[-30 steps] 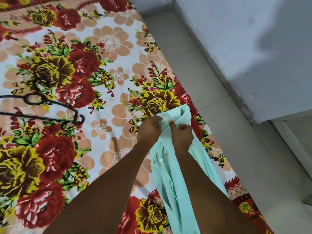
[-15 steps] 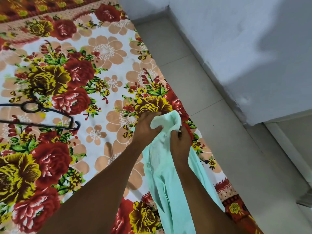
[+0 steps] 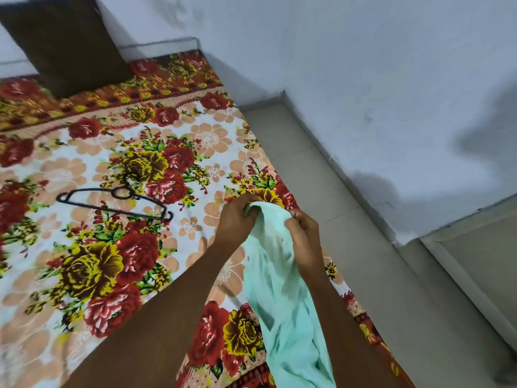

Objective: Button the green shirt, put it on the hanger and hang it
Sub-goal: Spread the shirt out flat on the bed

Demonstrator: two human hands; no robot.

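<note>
A pale green shirt [image 3: 282, 292] hangs bunched from both my hands, above the right side of a flowered bed sheet [image 3: 84, 275]. My left hand [image 3: 237, 218] grips the shirt's top edge from the left. On the right, my right hand [image 3: 303, 233] pinches the same top edge. Where the buttons are is hidden in the folds. A black hanger [image 3: 114, 204] lies flat on the sheet, well to the left of my hands.
A dark brown cushion [image 3: 64, 43] leans against the wall at the head of the bed. A grey tiled floor strip [image 3: 349, 247] runs between the bed's right edge and the pale wall [image 3: 363, 79].
The view has swung up and left, so the whole hanger and the cushion show now. Both hands have kept hold of the shirt's top edge and drawn slightly apart.
</note>
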